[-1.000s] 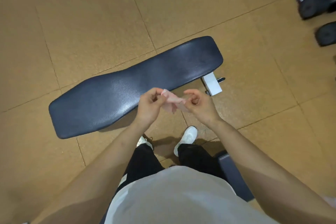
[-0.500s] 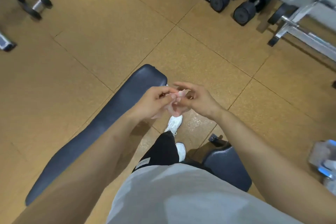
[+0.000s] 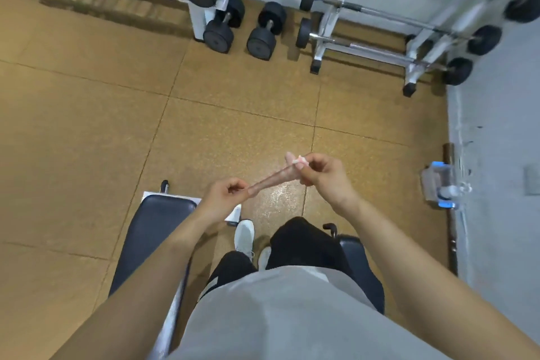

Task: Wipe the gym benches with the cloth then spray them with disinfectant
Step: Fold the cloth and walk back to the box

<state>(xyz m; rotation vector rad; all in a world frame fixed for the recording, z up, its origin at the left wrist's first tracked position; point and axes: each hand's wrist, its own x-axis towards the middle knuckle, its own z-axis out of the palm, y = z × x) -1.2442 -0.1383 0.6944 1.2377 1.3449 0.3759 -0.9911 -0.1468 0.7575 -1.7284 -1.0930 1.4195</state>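
Note:
A thin pink cloth (image 3: 273,180) is stretched between my two hands in front of my body. My left hand (image 3: 223,199) pinches its lower end and my right hand (image 3: 320,174) pinches its upper end. Below my left forearm lies a dark blue padded bench (image 3: 155,231), running toward the bottom left. A second dark bench pad (image 3: 355,254) shows beside my right leg, mostly hidden by it. A clear bottle with blue parts (image 3: 439,185) stands against the wall at the right; its shape is blurred.
Black dumbbells (image 3: 261,31) sit on the cork-coloured floor by a white rack (image 3: 209,3) at the back. A white barbell stand (image 3: 380,23) with loaded bars fills the back right. A grey wall (image 3: 496,155) runs down the right side.
The view has swung right and up, so the bench has slid to the lower left. My hands have pulled apart, stretching the cloth from a small bunch into a taut strip.

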